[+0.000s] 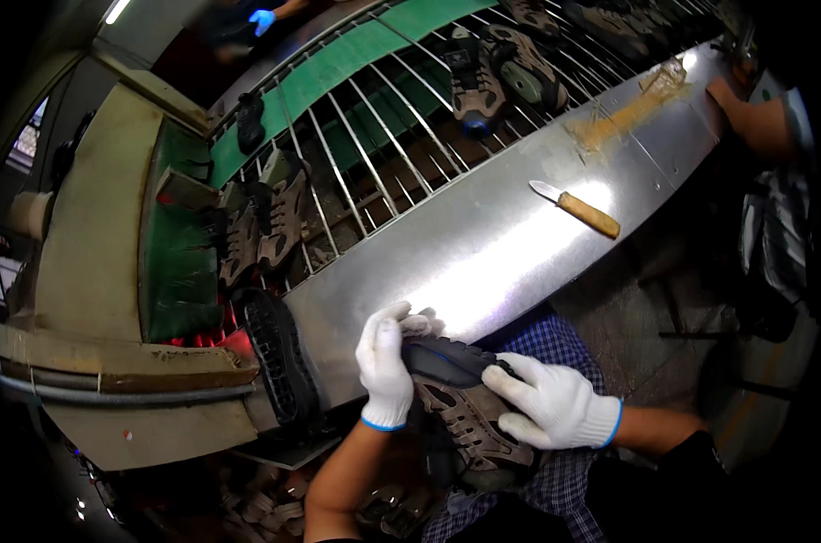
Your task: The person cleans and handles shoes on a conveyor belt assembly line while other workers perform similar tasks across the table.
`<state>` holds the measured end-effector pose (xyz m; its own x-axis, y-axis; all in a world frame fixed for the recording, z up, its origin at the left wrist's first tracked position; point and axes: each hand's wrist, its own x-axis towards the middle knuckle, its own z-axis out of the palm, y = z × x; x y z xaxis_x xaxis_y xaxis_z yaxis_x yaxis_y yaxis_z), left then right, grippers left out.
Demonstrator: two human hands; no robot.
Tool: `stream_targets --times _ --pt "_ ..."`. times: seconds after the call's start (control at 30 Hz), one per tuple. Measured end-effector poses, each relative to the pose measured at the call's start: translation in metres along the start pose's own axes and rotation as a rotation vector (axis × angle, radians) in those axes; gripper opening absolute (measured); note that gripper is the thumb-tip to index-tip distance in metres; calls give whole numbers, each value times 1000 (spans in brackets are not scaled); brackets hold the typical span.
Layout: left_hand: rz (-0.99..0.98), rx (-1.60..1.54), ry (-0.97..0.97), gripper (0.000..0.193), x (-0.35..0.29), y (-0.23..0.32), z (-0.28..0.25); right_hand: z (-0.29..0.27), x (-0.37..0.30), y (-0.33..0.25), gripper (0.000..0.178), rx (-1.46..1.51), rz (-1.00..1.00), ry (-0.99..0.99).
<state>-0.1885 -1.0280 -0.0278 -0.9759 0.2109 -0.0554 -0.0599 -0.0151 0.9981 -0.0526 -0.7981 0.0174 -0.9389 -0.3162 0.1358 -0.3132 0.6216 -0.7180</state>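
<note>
A grey-brown shoe [474, 421] with cut-out side panels and a dark thick sole [446, 360] is held over my lap at the metal table's near edge. My left hand [388, 366], in a white knit glove with a blue cuff, curls around one end of the sole. At the other end my right hand [550, 403], gloved the same way, presses its fingers on the sole's edge and the upper. The palm side of both hands is hidden. To the left of my left hand lies a loose black shoe sole [282, 357], its ridged face showing.
A wooden-handled knife [578, 210] lies on the metal table [401, 262]. Beyond runs a rack of metal rods [365, 149] carrying several shoes [478, 86]. A box-like machine with green curtain strips [180, 258] stands left, glowing red below. Another person's arm [759, 118] rests at right.
</note>
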Motion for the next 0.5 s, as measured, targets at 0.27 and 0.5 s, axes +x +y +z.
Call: stream_targets --times 0.27,0.5 --pt "-119 -343 85 51 -19 20 14 -16 30 -6 77 -38 -13 -41" --pt "135 -162 85 51 -39 47 31 -63 89 -54 82 -41 -74 -317"
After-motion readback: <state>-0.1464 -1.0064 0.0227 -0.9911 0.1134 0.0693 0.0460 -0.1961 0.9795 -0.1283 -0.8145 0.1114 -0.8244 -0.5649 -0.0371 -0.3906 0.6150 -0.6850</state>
